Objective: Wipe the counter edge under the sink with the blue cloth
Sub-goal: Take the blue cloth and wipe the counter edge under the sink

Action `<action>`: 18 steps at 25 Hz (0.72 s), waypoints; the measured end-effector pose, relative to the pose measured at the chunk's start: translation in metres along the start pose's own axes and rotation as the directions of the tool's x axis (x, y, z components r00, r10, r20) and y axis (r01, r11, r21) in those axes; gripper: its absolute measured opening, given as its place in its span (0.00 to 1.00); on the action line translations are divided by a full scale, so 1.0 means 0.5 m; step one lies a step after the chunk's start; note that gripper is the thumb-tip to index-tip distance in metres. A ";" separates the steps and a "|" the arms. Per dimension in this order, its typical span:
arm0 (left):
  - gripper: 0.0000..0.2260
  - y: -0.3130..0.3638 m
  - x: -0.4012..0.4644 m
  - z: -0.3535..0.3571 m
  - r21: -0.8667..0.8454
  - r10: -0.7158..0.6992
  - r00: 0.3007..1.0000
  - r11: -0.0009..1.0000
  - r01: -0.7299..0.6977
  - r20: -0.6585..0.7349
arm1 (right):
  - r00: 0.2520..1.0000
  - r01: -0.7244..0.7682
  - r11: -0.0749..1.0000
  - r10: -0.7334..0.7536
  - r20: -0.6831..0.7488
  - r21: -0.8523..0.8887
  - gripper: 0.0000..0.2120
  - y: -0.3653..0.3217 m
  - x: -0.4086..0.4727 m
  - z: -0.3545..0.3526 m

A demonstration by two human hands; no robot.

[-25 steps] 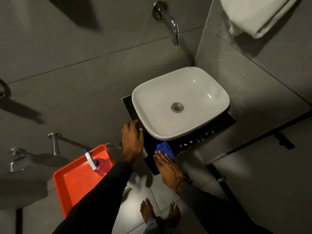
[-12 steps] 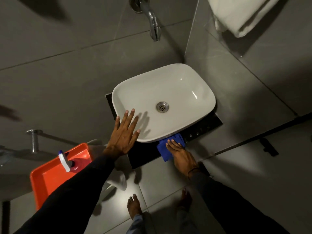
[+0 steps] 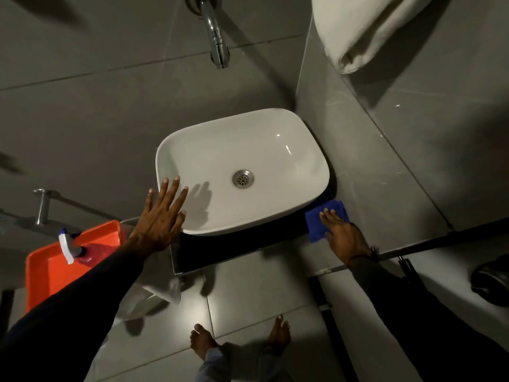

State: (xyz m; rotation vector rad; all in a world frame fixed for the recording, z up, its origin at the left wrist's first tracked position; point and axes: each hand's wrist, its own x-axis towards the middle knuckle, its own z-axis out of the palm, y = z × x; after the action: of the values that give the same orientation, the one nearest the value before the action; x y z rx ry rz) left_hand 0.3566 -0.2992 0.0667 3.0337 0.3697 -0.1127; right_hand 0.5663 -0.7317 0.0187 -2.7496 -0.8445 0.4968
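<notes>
Blue cloth [image 3: 323, 221], pressed flat under the right hand [image 3: 343, 235], has slid from mid-edge to the dark counter's [image 3: 234, 252] right end beneath the white basin [image 3: 303, 172], so one pass looks nearly done, left hand [image 3: 159, 221] splayed empty on the rim

Both arms wear long black sleeves that end just behind each wrist, leaving the left hand [image 3: 161, 220] and right hand [image 3: 343, 234] bare. A thin dark band [image 3: 373, 250] (a bracelet or a thread, too small to tell) circles the wrist just behind the right hand. Below the hands, two bare feet [image 3: 202, 341] show under grey-blue trouser cuffs [image 3: 212, 362].
</notes>
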 end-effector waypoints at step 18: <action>0.33 -0.033 0.000 0.000 -0.251 0.119 0.993 0.961 -0.115 0.003 | 0.978 0.201 0.978 -0.198 0.063 -0.055 0.32 -0.553 -0.071 0.267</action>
State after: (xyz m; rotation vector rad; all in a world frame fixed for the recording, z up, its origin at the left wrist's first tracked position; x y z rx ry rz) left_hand 0.3526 -0.2830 0.0652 2.7930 0.1858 -0.0786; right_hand 0.3497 -0.5135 -0.0105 -2.6760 -1.1534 0.5207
